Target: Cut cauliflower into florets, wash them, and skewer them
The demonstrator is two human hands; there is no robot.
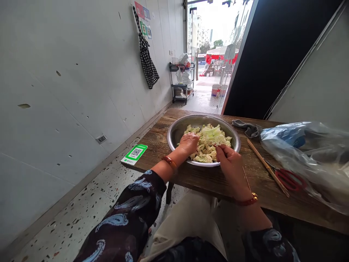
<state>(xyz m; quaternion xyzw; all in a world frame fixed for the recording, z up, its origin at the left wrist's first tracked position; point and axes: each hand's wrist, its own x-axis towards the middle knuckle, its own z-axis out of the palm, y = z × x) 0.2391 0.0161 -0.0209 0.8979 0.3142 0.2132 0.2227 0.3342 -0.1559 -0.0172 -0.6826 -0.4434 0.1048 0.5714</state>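
Note:
A wide steel bowl on the wooden table holds pale cauliflower florets and a light green leafy piece that looks like cabbage. My left hand is curled over the bowl's left side. Its fingertips are hidden, so I cannot make out what they grip. At the bowl's right rim, my right hand is closed in a pinch on a thin wooden skewer, whose lower end shows beside the wrist. The skewer's tip end is close to the leafy piece; whether it pierces anything is unclear.
Right of the bowl lie a bundle of skewers, red-handled scissors, a grey cloth and a large clear plastic bag. A green QR-code card lies at the table's left corner. Beyond stands a shelf cart near the glass door.

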